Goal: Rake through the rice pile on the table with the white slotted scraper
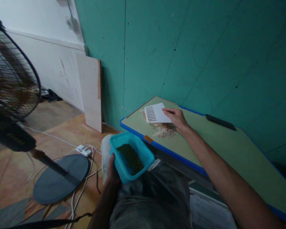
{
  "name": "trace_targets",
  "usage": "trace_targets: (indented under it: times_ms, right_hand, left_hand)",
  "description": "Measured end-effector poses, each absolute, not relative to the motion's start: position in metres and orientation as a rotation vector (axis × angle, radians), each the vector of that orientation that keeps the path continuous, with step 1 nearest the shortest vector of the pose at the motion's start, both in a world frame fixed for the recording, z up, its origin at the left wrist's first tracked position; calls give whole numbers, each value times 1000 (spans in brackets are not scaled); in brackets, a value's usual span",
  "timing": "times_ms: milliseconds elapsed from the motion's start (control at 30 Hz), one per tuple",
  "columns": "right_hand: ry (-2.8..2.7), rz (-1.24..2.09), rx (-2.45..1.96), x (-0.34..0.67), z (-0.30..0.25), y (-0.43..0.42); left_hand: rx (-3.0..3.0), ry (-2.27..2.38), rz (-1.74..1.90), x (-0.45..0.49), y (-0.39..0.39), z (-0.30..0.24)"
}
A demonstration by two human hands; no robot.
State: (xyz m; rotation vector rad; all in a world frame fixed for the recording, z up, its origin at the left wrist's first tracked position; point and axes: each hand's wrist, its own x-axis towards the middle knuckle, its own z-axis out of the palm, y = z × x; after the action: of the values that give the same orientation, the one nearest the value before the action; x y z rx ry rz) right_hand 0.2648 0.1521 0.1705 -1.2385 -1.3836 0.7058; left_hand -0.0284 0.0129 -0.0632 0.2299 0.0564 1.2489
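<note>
My left hand (pixel 113 173) grips the near end of a turquoise plastic tub (pixel 143 150) holding dark green beans (pixel 130 158), kept just below the table's blue front edge. My right hand (pixel 177 119) is stretched over the green tabletop (pixel 228 149), fingers pinched on a white slotted card (pixel 156 113) like a comb. The card rests over a small heap of pale and orange grains (pixel 165 130) on the table.
A teal wall (pixel 205 57) stands right behind the table. A dark flat bar (pixel 220 122) lies at the table's back edge. A standing fan (pixel 11 95) with its round base (pixel 59 178), white cables and a power strip (pixel 83 150) occupy the wooden floor at left.
</note>
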Motion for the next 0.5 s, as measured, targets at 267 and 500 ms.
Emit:
trace_targets:
  times_ms: [267,500]
  right_hand:
    - [-1394,717,-1217,261,176,145]
    - [-1453,740,-1151,248,185,134]
  left_hand:
    - [176,144,1298,-27,11,-58]
    - [123,189,1325,-24,8,-48]
